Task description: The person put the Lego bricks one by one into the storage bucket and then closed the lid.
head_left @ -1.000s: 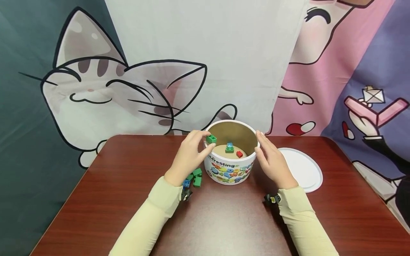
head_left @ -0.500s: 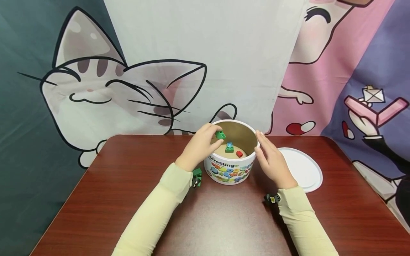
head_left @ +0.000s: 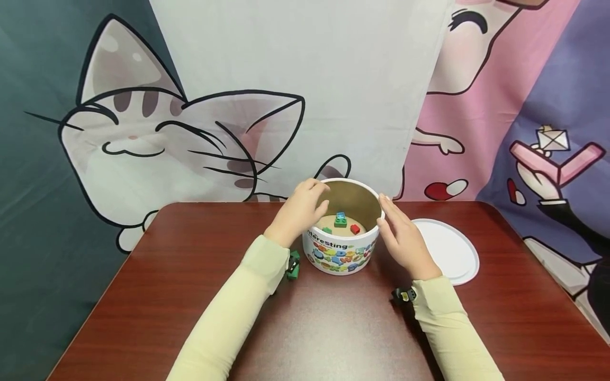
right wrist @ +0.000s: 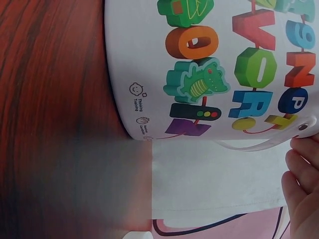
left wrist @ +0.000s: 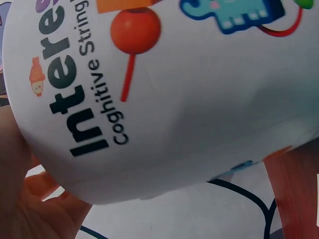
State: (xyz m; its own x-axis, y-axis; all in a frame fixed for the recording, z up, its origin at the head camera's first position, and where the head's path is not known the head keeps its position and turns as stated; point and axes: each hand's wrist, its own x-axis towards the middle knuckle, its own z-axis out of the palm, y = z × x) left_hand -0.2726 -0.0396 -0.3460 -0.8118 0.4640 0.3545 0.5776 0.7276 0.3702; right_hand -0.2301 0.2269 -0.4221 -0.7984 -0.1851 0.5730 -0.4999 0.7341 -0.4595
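Note:
A white printed bucket stands upright on the table. Over its left rim reaches my left hand, fingers loosely bent and nothing between thumb and fingertips. My right hand rests along the right side of the rim with fingers straight; the right wrist view shows its fingers beside the bucket's wall. Inside lie a green block with a blue one, a red block and another green block near the left wall. Beside the bucket's left foot are green blocks, partly hidden by my left wrist.
A round white lid lies on the table right of the bucket, behind my right hand. The brown table ends at a far edge just behind the bucket, with a printed cartoon curtain beyond it.
My left hand carried a green block rightward over the rim and let it go; it now lies inside the bucket. The right hand has stayed at the rim.

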